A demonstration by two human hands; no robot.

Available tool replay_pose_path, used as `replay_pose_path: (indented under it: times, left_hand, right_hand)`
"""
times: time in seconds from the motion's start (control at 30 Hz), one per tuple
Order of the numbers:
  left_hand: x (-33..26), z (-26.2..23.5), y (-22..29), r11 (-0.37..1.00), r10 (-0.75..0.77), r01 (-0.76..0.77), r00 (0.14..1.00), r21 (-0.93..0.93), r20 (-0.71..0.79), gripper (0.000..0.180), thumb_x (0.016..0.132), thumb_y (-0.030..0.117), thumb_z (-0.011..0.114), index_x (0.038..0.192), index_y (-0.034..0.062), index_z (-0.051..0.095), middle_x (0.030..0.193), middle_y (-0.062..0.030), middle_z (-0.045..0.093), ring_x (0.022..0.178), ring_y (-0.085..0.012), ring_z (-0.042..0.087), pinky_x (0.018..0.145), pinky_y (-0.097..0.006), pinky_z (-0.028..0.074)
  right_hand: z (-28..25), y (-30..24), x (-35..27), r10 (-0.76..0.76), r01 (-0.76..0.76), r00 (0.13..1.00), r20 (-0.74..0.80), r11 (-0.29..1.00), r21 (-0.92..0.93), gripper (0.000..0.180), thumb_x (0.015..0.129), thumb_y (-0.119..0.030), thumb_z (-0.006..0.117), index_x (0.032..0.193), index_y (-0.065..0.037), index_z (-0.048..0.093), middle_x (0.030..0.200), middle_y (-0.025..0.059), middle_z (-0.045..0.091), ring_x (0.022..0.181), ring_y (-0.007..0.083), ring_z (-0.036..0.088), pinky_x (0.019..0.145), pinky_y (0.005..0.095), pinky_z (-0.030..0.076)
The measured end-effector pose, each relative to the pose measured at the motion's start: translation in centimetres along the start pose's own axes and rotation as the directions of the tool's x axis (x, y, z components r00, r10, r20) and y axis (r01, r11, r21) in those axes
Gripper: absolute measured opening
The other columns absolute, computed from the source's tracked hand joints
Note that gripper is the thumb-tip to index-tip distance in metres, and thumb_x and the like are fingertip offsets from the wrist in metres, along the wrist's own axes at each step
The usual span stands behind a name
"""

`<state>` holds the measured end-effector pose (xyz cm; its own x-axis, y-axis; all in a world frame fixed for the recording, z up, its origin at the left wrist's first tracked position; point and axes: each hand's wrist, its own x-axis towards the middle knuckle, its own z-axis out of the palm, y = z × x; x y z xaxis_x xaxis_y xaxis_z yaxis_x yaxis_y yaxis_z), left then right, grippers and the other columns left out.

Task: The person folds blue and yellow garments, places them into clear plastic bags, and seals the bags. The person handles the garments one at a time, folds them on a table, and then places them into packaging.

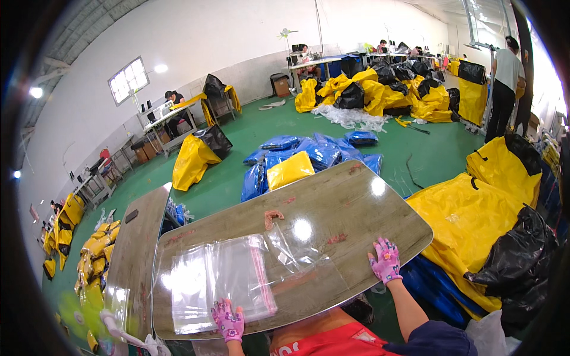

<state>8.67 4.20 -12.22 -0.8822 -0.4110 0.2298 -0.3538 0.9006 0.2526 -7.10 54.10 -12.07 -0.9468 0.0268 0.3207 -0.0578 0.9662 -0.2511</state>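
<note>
The landmark is the wooden table, a long board with rounded corners lying across the lower middle of the head view.

Left of the table stands a second, narrower table, nearly touching it; a small dark flat object lies on its far end. Beyond that, on the green floor, is a row of yellow packed bundles.

On the table's near left part lies a stack of clear plastic bags, flat, with a pink strip along the right edge. The left hand, in a pink flowered glove, rests at the table's near edge, touching the stack's near side; its fingers are spread flat and grip nothing.

Right of the stack, one loose clear bag lies crumpled and partly lifted off the table. Reddish marks show on the table surface beyond it.

At the table's near right edge the right hand, gloved alike, lies palm down on bare wood, well apart from the bags, fingers spread wide and holding nothing.

Beyond the table's far edge lies a heap of blue packages with one yellow package on top. Right of the table a large yellow fabric pile lies beside black bags. Far right, a person in a pale top stands with back turned.
</note>
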Motion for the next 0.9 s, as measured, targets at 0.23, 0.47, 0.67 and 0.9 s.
replay_pose_path:
  times: [0.23, 0.47, 0.67, 0.9]
  left_hand:
    - [0.0, -0.3, 0.2, 1.000, 0.014, -0.014, 1.000, -0.016, 0.000, 0.057, 0.082, 0.034, 0.061, 0.129, 0.0022, 0.053, 0.140, -0.0201, 0.045, 0.133, -0.0346, 0.037, 0.116, -0.046, 0.018]
    - [0.2, 1.0, -0.7, 0.999, 0.049, -0.049, 0.998, 0.016, -0.031, 0.053, 0.082, 0.031, 0.062, 0.126, 0.0016, 0.056, 0.139, -0.0204, 0.046, 0.131, -0.0348, 0.039, 0.115, -0.046, 0.020]
    - [0.2, -0.5, 0.4, 0.999, 0.018, -0.018, 1.000, 0.033, 0.010, 0.053, 0.082, 0.031, 0.062, 0.127, 0.0028, 0.055, 0.140, -0.0192, 0.046, 0.134, -0.0338, 0.037, 0.116, -0.046, 0.019]
    - [-0.1, 0.7, -0.5, 0.999, 0.034, -0.032, 0.998, 0.030, -0.054, 0.051, 0.083, 0.030, 0.061, 0.125, 0.0020, 0.056, 0.138, -0.0192, 0.047, 0.131, -0.0350, 0.040, 0.115, -0.046, 0.020]
  right_hand:
    - [-2.3, -2.8, 0.6, 0.049, -0.017, 0.978, 0.201, 0.988, -0.154, 0.055, 0.088, -0.042, 0.055, 0.133, -0.010, 0.049, 0.141, 0.0185, 0.042, 0.131, 0.0325, 0.039, 0.109, 0.0463, 0.030]
    - [-2.0, -9.6, 14.0, -0.642, 0.642, 0.757, -0.121, 0.696, 0.321, 0.076, 0.087, -0.037, 0.062, 0.145, -0.002, 0.028, 0.145, 0.0218, 0.036, 0.131, 0.0343, 0.041, 0.108, 0.0384, 0.035]
    - [-4.8, -2.2, 18.7, 0.185, 0.023, 0.935, -0.302, 0.819, 0.573, 0.078, 0.087, -0.035, 0.062, 0.146, -0.001, 0.024, 0.146, 0.0216, 0.034, 0.135, 0.0325, 0.035, 0.110, 0.0343, 0.030]
    - [-0.1, 4.1, 1.4, 0.243, -0.229, 0.967, -0.071, 0.959, 0.167, 0.072, 0.087, -0.044, 0.057, 0.142, -0.003, 0.036, 0.144, 0.0200, 0.038, 0.133, 0.0364, 0.035, 0.112, 0.0445, 0.025]
